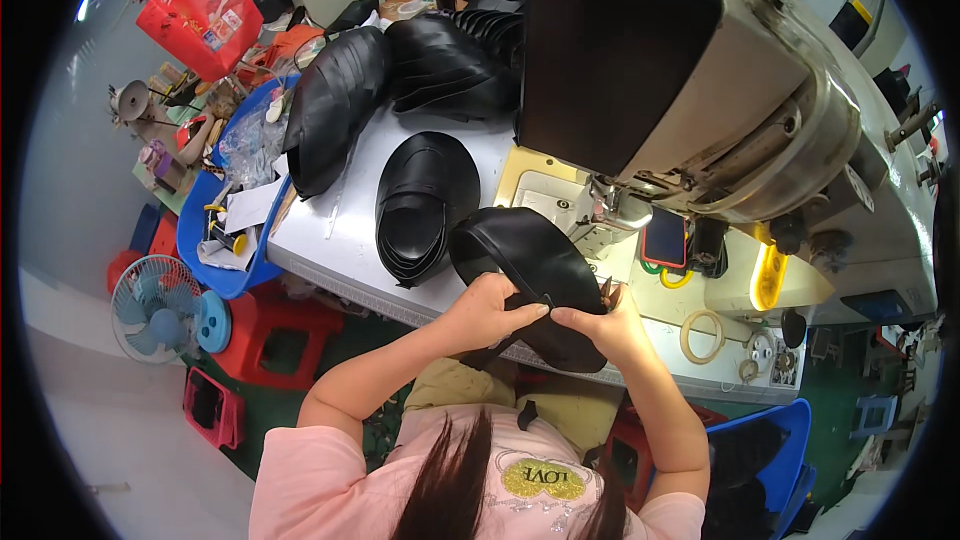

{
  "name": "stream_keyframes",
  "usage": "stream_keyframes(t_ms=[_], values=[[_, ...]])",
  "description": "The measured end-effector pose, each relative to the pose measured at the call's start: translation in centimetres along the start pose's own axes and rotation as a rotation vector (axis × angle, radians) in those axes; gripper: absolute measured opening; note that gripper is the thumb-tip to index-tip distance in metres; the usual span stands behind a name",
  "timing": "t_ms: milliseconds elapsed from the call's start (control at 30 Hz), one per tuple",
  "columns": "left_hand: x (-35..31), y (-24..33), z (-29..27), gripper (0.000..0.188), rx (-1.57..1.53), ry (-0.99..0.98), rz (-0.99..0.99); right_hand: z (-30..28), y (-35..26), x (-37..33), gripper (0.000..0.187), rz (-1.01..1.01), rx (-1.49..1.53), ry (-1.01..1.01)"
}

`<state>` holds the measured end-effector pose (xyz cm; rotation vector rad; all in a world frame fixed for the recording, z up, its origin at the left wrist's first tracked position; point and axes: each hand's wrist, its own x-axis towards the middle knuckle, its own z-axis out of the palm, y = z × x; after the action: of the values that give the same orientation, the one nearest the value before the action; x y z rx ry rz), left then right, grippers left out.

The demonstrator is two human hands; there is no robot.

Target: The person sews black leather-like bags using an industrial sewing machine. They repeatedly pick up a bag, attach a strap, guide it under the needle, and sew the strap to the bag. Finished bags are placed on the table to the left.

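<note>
A black leather shoe upper [535, 252] is held in front of the sewing machine [690, 90], at the table's near edge. My left hand [486, 314] grips its near left side, thumb pointing right. Against its near right side, my right hand [606, 328] pinches the edge. Both thumbs nearly meet at the middle of the upper, and most other fingers are hidden behind the leather. Just left of it lies a small stack of similar black uppers [428, 202]. The machine's presser foot area [610, 205] is right behind the held piece.
Bundles of black uppers [340, 105] lie at the back left of the white table [330, 240]. A blue bin [215, 275] with scraps is further left, near a red stool [275, 340] and a fan [155, 308]. A phone [664, 237] and a tape roll [702, 337] sit right.
</note>
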<state>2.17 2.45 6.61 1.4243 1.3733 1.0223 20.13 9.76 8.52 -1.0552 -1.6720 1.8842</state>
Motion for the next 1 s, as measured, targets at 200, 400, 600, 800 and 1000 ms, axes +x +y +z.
stream_keyframes(t_ms=[200,400,600,800,1000], values=[[-0.8,2.3,0.0,0.023,0.464,0.253,0.177,0.1,-0.3,-0.1,0.027,-0.028,0.043,0.039],[0.2,2.3,-1.4,0.025,0.204,0.174,0.217,0.0,-0.8,1.6,0.036,-0.045,0.244,0.022],[3.3,3.2,-2.6,0.02,-0.118,0.001,-0.126,-0.9,-0.7,3.0,0.046,-0.044,0.259,0.127],[3.8,3.1,-2.5,0.018,-0.18,0.032,-0.046,-2.6,-0.7,0.9,0.044,0.0,-0.168,0.313],[4.6,1.1,-0.4,0.012,-0.566,0.098,-0.103,-2.9,-1.1,1.0,0.026,-0.036,-0.086,0.255]])
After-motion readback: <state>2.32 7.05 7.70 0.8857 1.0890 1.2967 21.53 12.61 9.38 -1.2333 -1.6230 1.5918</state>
